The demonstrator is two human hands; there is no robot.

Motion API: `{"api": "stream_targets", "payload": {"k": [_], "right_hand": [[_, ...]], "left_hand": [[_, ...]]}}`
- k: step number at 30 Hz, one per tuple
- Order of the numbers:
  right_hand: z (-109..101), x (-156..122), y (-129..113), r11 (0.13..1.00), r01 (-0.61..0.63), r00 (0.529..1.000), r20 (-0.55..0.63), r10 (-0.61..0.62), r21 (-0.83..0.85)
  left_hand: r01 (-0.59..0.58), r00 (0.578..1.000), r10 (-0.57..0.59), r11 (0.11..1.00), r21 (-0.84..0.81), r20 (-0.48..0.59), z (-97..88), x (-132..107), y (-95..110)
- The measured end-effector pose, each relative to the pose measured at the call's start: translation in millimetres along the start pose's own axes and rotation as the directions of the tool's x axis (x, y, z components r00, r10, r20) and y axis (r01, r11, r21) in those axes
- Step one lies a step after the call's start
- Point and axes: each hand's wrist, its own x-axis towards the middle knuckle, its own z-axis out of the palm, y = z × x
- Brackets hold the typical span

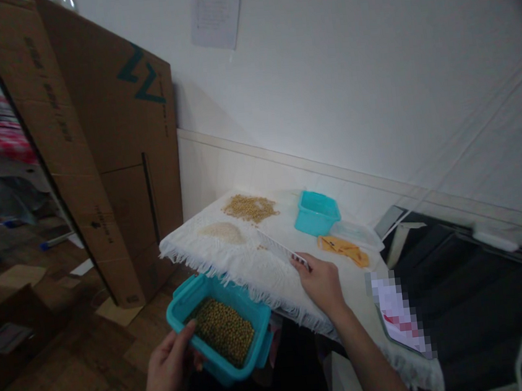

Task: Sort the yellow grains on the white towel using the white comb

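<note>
My left hand (169, 367) is closed on the near left rim of a teal plastic container (266, 325), thumb over the edge. Greenish-yellow beans (223, 331) fill its lower part. It is held at the front edge of a table with a white fringed cloth (280, 290). My right hand (320, 281), fingers closed, grips one end of a thin, straight white strip (279, 244) just above the cloth; its exact kind is unclear. Beyond the strip lie a pile of pale grain (222, 233) and a pile of tan beans (249, 208), with a few loose beans nearby.
A second teal container (317, 213) stands at the back of the table. Beside it are a clear plastic lid (356, 235) and a folded orange cloth (344, 249). A phone (402, 320) with a blurred screen lies right. A tall cardboard box (118, 129) stands left, a wall behind.
</note>
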Motion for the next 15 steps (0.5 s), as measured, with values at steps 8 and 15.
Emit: {"api": "stream_targets", "payload": {"k": [8, 15], "right_hand": [[-10.4, 2.2, -7.1, 1.000, 0.018, 1.000, 0.013, -0.018, 0.025], [-3.1, -2.7, -9.8, 0.994, 0.066, 0.996, 0.051, -0.071, 0.087]], "left_hand": [[0.125, 0.991, -0.118, 0.984, -0.130, 0.061, -4.0, 5.6, -10.9], [0.117, 0.992, -0.109, 0.985, -0.128, 0.067, -6.4, 7.0, -17.1]]}}
